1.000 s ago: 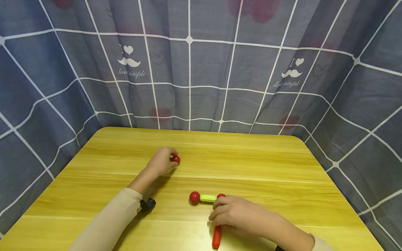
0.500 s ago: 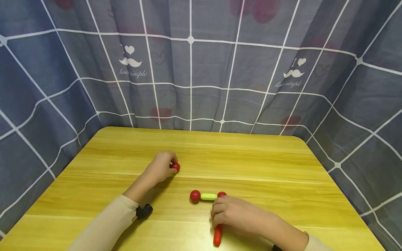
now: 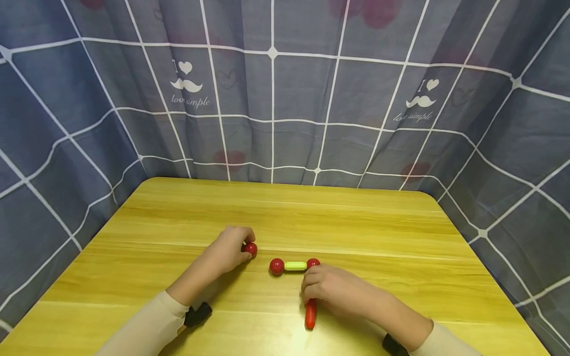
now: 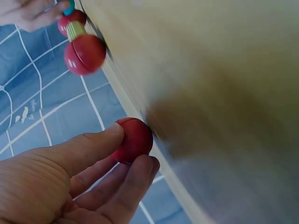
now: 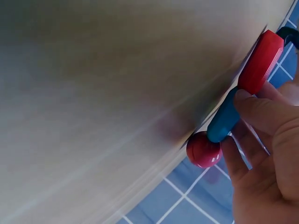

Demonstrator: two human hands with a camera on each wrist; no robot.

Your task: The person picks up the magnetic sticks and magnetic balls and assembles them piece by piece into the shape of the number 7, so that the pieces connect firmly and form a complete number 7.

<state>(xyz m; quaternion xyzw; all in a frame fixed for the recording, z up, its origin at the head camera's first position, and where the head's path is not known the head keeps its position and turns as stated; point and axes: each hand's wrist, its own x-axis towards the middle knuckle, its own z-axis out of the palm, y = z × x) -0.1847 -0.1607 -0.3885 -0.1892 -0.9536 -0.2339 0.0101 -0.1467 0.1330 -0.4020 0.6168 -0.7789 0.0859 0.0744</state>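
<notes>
My left hand (image 3: 224, 252) pinches a loose red ball (image 4: 135, 141) between thumb and fingertips at the tabletop. To its right lies a yellow-green rod (image 3: 296, 266) between two red balls, a left one (image 3: 276, 266) and a right one (image 3: 313, 262). My right hand (image 3: 338, 290) grips a blue rod (image 5: 224, 116), which the hand covers in the head view. One end of that blue rod meets a red ball (image 5: 203, 149); the other meets a ribbed red rod (image 5: 261, 61) pointing toward me. These pieces form a bent chain. Whether they are magnetically joined cannot be seen.
A wood-grain table (image 3: 378, 222) lies under both hands. Blue-grey checked curtain (image 3: 294, 94) surrounds its back and sides. Each wrist wears a black camera, the left one (image 3: 198, 314) and the right one (image 3: 394, 345), near the tabletop.
The left hand has brought its red ball nearer to me, closer to the chain. My right hand has pushed the chain of rods and balls away from me, toward the back.
</notes>
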